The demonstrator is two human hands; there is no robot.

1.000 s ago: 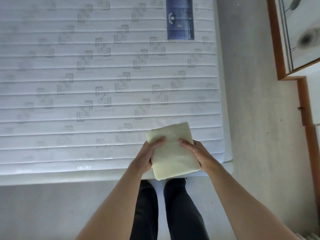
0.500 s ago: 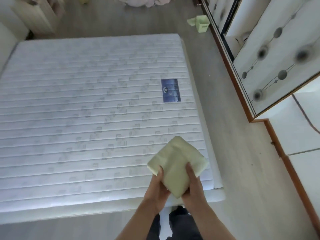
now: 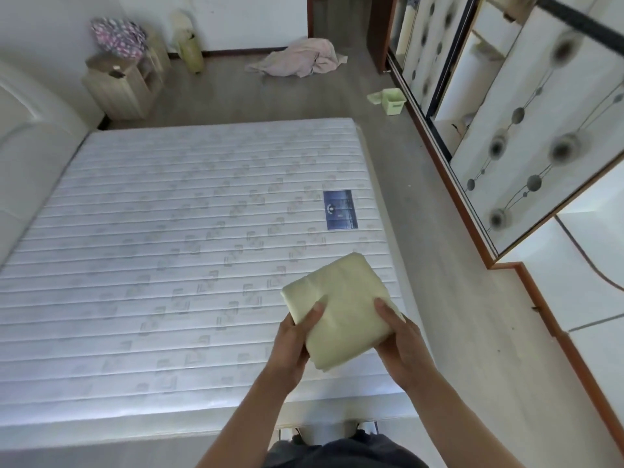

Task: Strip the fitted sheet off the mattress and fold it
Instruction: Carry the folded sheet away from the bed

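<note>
My left hand (image 3: 292, 346) grips the folded sheet (image 3: 341, 309) from its 8 o'clock edge, thumb pressed on top and fingers curled beneath, while my right hand (image 3: 400, 342) clamps the 4 o'clock edge the same way. The pale yellow bundle sits between both hands, held over the near right corner of the bare mattress (image 3: 169, 248), toward 5 o'clock in my view. I judge the stripping done and the fold essentially finished. My worry is the far corner at 12 o'clock: nothing pinches those layers, so a tilt or a loosened thumb could let them slide and fan open, undoing the fold. Slick-looking fabric would make that more likely. Set down too close to the mattress edge, it could tip onto the floor (image 3: 439, 231), where a pink cloth heap (image 3: 297, 60) already lies at 12 o'clock.
</note>
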